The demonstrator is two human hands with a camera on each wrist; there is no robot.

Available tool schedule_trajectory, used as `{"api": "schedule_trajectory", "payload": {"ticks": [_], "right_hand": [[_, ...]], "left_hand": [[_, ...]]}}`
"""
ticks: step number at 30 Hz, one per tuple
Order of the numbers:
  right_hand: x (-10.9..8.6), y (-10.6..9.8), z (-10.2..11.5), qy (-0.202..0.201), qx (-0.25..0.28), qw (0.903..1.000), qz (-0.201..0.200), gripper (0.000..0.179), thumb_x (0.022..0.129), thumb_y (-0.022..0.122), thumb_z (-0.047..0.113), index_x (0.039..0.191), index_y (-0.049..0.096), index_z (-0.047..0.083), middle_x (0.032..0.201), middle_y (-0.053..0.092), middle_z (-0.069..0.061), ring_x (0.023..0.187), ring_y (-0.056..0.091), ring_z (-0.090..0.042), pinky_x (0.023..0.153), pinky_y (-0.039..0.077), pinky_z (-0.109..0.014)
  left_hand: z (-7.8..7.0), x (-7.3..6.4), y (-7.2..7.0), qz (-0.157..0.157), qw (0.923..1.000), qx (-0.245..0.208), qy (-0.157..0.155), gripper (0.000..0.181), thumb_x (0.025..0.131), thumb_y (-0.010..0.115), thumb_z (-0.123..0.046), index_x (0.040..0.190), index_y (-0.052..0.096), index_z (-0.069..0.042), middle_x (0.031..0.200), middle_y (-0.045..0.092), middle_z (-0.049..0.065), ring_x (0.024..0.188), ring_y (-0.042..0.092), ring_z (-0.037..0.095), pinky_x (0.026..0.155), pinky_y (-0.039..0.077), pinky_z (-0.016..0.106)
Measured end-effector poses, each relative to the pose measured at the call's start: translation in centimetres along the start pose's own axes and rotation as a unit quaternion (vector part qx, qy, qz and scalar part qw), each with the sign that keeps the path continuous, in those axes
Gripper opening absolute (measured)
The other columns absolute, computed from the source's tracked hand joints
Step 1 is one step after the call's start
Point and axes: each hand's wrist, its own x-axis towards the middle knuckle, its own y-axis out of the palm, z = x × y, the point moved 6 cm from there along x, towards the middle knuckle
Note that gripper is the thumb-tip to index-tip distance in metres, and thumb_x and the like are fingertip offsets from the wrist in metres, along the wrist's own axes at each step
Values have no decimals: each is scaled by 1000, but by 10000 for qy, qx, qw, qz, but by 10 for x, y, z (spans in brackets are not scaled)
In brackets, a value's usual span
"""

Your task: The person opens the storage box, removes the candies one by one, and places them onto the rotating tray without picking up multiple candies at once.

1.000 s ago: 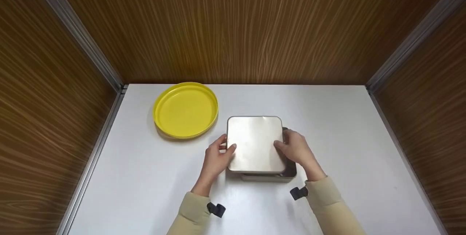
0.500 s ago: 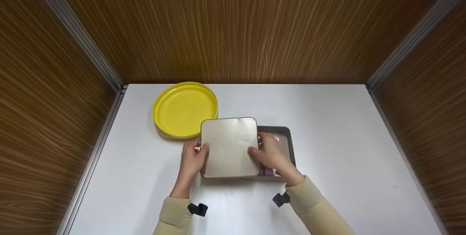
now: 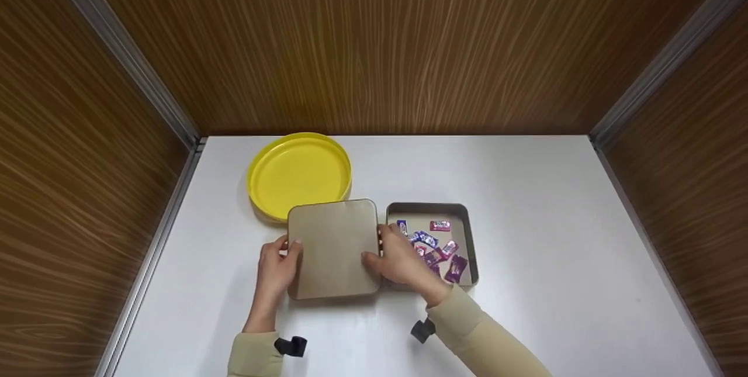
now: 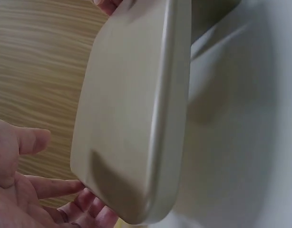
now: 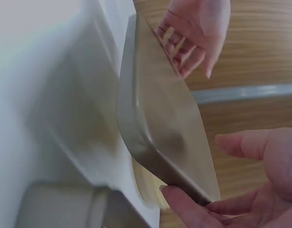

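Between both hands is a square metal tin lid (image 3: pixel 333 248), held off the table left of its tin. The left hand (image 3: pixel 276 266) holds its left edge; the right hand (image 3: pixel 403 257) holds the right edge. In the left wrist view the left hand's fingers (image 4: pixel 55 187) meet the lid's edge, thumb standing apart. Likewise, in the right wrist view, the right hand's fingers (image 5: pixel 184 204) curl at the edge while its thumb stays off the surface. The uncovered tin (image 3: pixel 472 248) contains several wrapped candies (image 3: pixel 456 269), purple, pink and blue; the right hand and forearm hide its lower left part.
A round yellow plate (image 3: pixel 301 175) lies at the back left of the white table (image 3: pixel 555 237), its front rim partly behind the lid. Wood-grain panels (image 3: pixel 374 44) enclose the table at the back and sides.
Both hands have carried the lid leftward and slightly toward the person, off the tin. The tin's inside and the candies have come into view. The yellow plate stays in place.
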Motion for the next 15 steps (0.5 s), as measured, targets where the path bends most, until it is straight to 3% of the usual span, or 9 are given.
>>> {"api": "schedule_trajectory", "payload": {"ticks": [7,15], "right_hand": [[0,32,8,-51,-180,9994,302,69,84,73,21,136,42,-13,120,50,-25,109,55,-36,100,45,-47],[5,56,5,19,-78,9993,366,53,83,73,23,121,53,-9,106,52,-17,95,55,-29,91,49,-47]], "left_hand": [[19,-1,-17,100,9990,53,-432,49,101,52,-25,132,50,13,115,48,24,101,51,34,82,47,44],[39,0,-24,198,9968,202,-750,52,100,51,-26,131,48,15,112,48,25,100,50,36,83,46,47]]}}
